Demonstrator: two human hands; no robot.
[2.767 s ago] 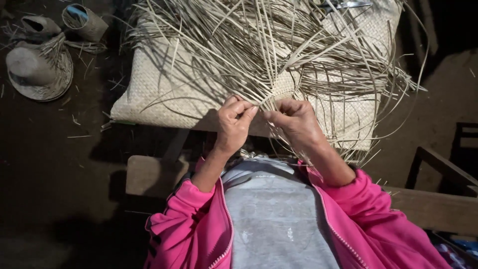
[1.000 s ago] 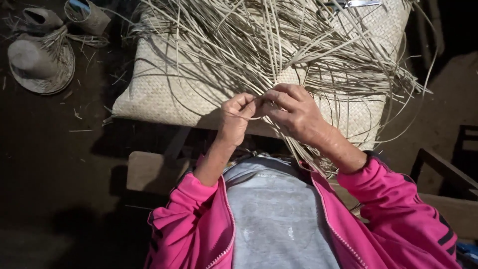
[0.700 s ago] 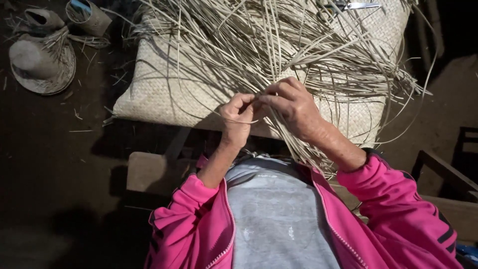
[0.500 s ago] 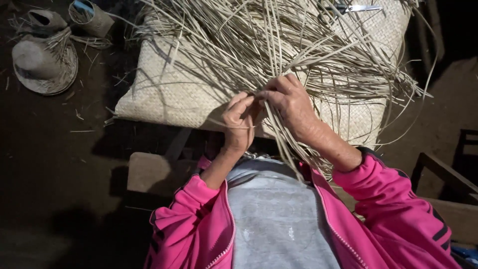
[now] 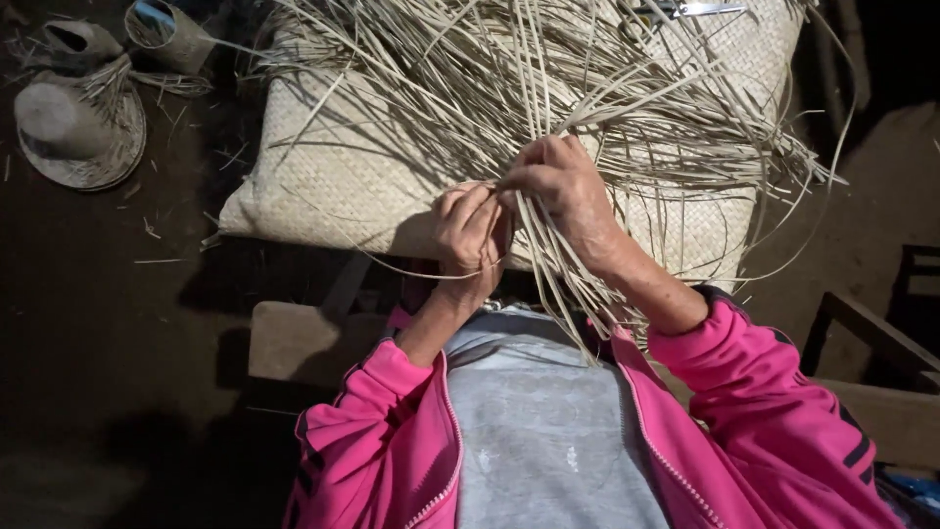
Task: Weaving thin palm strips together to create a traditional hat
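Observation:
A pale woven straw mat [image 5: 323, 186] lies in front of me, its unwoven end spreading into several long loose straw strips [image 5: 548, 88]. My left hand [image 5: 470, 230] pinches strips at the mat's near edge. My right hand [image 5: 563, 186] sits just right of it, fingers closed on a bundle of strips that trails down toward my lap. The two hands touch at the fingertips. Pink jacket sleeves cover both arms.
Two woven straw hats [image 5: 73, 127] and a small cylinder container [image 5: 166, 34] lie on the dark floor at upper left. A wooden stool edge [image 5: 294, 338] shows under my left arm. Wooden chair parts [image 5: 871, 333] stand at right. A metal tool [image 5: 705, 10] rests on the mat's far edge.
My right hand has risen from the mat's near edge and moved over the strips, closing against the left hand. The left hand stayed about where it was.

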